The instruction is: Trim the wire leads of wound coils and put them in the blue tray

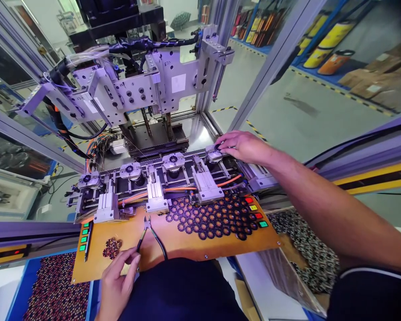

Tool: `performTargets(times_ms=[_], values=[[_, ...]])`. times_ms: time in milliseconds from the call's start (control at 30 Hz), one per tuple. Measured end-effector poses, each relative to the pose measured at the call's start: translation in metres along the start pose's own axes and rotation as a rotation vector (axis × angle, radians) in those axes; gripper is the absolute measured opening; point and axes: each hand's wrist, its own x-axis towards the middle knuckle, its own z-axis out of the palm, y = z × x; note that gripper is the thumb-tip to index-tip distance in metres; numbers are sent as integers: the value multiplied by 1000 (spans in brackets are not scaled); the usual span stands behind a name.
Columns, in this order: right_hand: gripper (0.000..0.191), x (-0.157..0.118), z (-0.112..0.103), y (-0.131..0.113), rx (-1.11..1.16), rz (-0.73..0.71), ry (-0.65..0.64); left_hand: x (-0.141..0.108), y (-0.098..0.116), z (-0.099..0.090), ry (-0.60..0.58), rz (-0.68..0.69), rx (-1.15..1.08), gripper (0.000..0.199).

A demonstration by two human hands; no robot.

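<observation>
My right hand [243, 146] reaches to the rightmost holder [214, 155] of the machine. Its fingers are closed around a dark ring-shaped core [217, 146] on top of that holder, mostly hidden by the fingertips. My left hand [120, 272] is low over the orange-brown panel [120, 227], with thumb and forefinger closed at the end of one dark handle of the cutting pliers [148, 225]. The pliers' handles are spread and their jaws point away from me. Beside that hand sits a small pile of copper-wound cores [112, 248]. More holders [173, 161] carry dark rings further left.
Many dark ring cores [210, 220] cover the panel's right part. Lit green buttons [83, 240] and red buttons [259, 216] line its sides. The machine head [137, 89] hangs behind the holders. Trays of wound cores [58, 285] and grey cores [304, 240] flank the panel.
</observation>
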Motion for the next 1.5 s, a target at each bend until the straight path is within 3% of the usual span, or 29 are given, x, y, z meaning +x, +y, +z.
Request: performTargets(times_ms=[167, 367, 900, 1167, 1333, 1400, 1500], values=[[32, -11, -1, -2, -84, 5, 45, 1, 1, -1, 4, 8, -4, 17], [47, -35, 17, -6, -190, 5, 50, 0, 1, 1, -19, -14, -29, 18], [42, -33, 30, -24, -298, 20, 39, -12, 3, 5, 14, -35, -107, 15], [42, -37, 31, -36, -272, 41, 162, -12, 13, 3, 50, -6, -135, 16], [46, -87, 22, -68, -249, 146, 434, -37, -26, -17, 113, -130, -28, 27], [48, -119, 23, -84, -228, 196, 584, -53, -53, -27, 171, -274, 30, 36], [56, -161, 30, -103, -228, 255, 690, -77, -90, -34, 235, -526, 99, 49]])
